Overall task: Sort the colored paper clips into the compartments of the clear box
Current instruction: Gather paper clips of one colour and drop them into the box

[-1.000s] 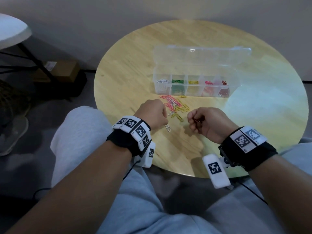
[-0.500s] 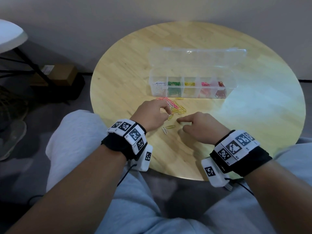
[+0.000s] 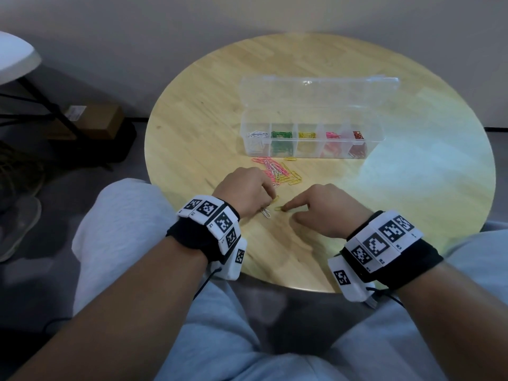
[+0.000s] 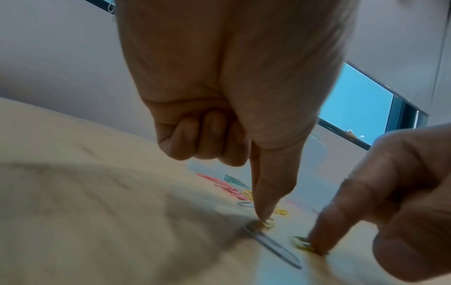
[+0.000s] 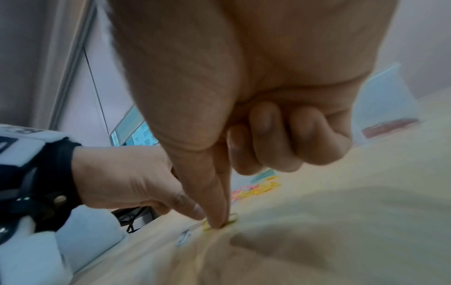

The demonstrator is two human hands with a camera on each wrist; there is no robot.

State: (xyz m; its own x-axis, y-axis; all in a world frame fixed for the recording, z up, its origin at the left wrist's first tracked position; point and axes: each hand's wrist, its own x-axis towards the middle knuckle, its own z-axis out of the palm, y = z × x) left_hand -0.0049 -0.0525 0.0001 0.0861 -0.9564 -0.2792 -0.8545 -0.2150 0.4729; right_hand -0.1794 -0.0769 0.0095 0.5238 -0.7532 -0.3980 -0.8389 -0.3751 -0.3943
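With each index finger pressing a yellow paper clip [image 3: 279,208] flat on the worktop [image 3: 192,127], other fingers curled empty, the left hand [image 3: 245,189] and right hand [image 3: 324,209] should drag theirs to the near edge, then pinch.

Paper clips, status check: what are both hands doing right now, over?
Left hand forefinger presses a yellow clip; right hand forefinger pins another yellow clip. Loose pile waits before clear box. Nothing blocking.

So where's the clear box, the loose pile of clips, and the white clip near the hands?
clear box [image 3: 369,145]: head view, bare front wall at its right end.
loose pile of clips [image 3: 277,169]: head view, middle of the pile.
white clip [image 3: 266,213]: head view, middle of the clip.
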